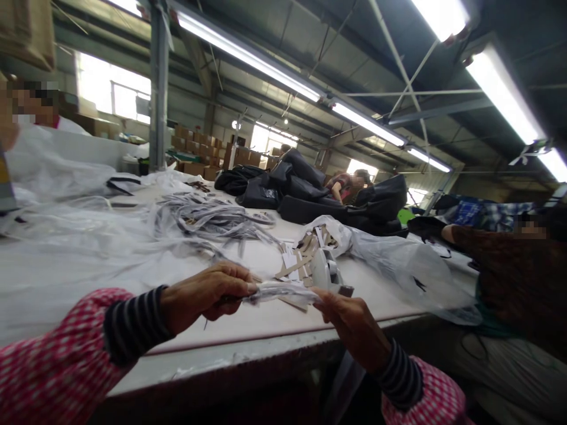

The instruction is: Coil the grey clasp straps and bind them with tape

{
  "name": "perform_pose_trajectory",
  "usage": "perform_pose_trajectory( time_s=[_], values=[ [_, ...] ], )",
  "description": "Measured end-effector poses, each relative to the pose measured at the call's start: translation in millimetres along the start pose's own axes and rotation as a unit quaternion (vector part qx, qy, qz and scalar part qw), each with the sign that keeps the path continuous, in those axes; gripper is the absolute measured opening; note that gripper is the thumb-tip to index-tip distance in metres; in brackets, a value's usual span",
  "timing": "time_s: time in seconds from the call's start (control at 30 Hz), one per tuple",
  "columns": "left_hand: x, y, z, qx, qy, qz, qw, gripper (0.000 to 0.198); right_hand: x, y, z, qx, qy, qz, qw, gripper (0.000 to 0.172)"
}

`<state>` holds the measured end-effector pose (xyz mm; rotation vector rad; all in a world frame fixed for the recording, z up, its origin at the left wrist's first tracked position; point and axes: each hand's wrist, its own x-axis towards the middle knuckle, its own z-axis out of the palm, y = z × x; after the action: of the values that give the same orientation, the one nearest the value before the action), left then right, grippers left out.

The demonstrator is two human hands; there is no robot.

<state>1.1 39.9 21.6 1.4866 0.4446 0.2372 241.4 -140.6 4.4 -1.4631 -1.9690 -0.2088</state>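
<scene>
A bundled strip wrapped in clear plastic stretches between my two hands, above the front edge of the white table. My left hand pinches its left end between thumb and fingers. At the other end my right hand grips it, fingers closed. Motion blur and the plastic hide what exactly is inside. Just beyond my hands lie several flat beige and white card pieces, spilling from a clear bag. A white tape dispenser stands beside them.
A tangled heap of grey plastic-wrapped strips lies mid-table. Black padded goods are piled farther back. Clear plastic sheeting trails over the right edge. A person in dark brown is close on the right; others are at the left and back.
</scene>
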Motion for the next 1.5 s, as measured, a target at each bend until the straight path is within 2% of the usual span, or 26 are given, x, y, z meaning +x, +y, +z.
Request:
perform_pose_trajectory(
  time_s=[0.17, 0.27, 0.37, 0.5, 0.6, 0.7, 0.77, 0.8, 0.9, 1.0, 1.13, 1.2, 1.3, 1.37, 1.43, 1.5],
  values=[
    [2.0, 8.7, 9.2, 0.045, -0.008, -0.021, 0.999, 0.027, 13.6, -20.0, 8.8, -0.004, 0.018, -0.059, 0.998, 0.030],
    [3.5, 11.8, 11.4, 0.066, -0.010, -0.001, 0.998, 0.030, 20.3, -25.7, 13.8, -0.008, 0.025, -0.080, 0.996, 0.029],
    [-0.1, 7.2, 1.5, 0.132, 0.004, 0.048, 0.990, 0.038, 19.2, -20.5, 12.9, -0.038, 0.012, -0.083, 0.996, 0.023],
    [-8.2, -11.3, -21.8, 0.174, 0.034, 0.056, 0.983, 0.043, 10.8, -4.5, 1.6, -0.129, 0.068, -0.085, 0.986, 0.019],
    [-9.2, -19.1, -28.2, 0.199, 0.069, 0.086, 0.974, 0.039, 10.3, -0.8, -3.9, -0.177, 0.076, -0.106, 0.976, 0.019],
    [-1.8, -13.9, -15.5, 0.236, 0.069, 0.165, 0.955, 0.036, 16.8, -5.3, -0.9, -0.208, 0.074, -0.140, 0.965, 0.018],
    [8.0, -9.4, 0.0, 0.219, 0.030, 0.207, 0.953, 0.036, 22.3, -8.2, 3.2, -0.210, 0.075, -0.150, 0.963, 0.018],
    [13.9, -9.1, 8.1, 0.179, 0.001, 0.208, 0.962, 0.038, 24.8, -9.0, 4.9, -0.209, 0.074, -0.154, 0.963, 0.019],
    [29.7, -21.4, 28.4, -0.022, -0.093, 0.134, 0.986, 0.049, 29.1, -7.3, 5.6, -0.214, 0.076, -0.174, 0.958, 0.020],
    [30.6, -53.7, 38.1, -0.145, -0.140, 0.067, 0.977, 0.047, 26.8, 0.5, -0.3, -0.246, 0.085, -0.204, 0.944, 0.019],
    [4.6, -101.8, 27.7, -0.143, -0.197, -0.021, 0.970, 0.049, 13.4, 15.9, -12.7, -0.270, 0.105, -0.198, 0.937, 0.021],
    [-9.4, -109.2, 14.4, -0.091, -0.187, -0.044, 0.977, 0.047, 6.0, 20.7, -16.6, -0.249, 0.109, -0.186, 0.944, 0.025],
    [-17.2, -89.4, -0.7, -0.041, -0.082, -0.008, 0.996, 0.044, 2.2, 18.7, -15.3, -0.216, 0.106, -0.188, 0.952, 0.027],
    [-13.0, -66.4, 0.4, -0.038, -0.018, 0.035, 0.998, 0.048, 5.9, 12.7, -10.0, -0.206, 0.109, -0.195, 0.953, 0.027],
    [-4.7, -48.9, 11.9, -0.057, -0.026, 0.072, 0.995, 0.049, 12.2, 6.0, -3.6, -0.204, 0.107, -0.209, 0.951, 0.027],
    [3.4, -43.4, 29.6, -0.114, -0.089, 0.080, 0.986, 0.049, 17.8, 0.9, 1.6, -0.206, 0.095, -0.227, 0.947, 0.027]
  ],
)
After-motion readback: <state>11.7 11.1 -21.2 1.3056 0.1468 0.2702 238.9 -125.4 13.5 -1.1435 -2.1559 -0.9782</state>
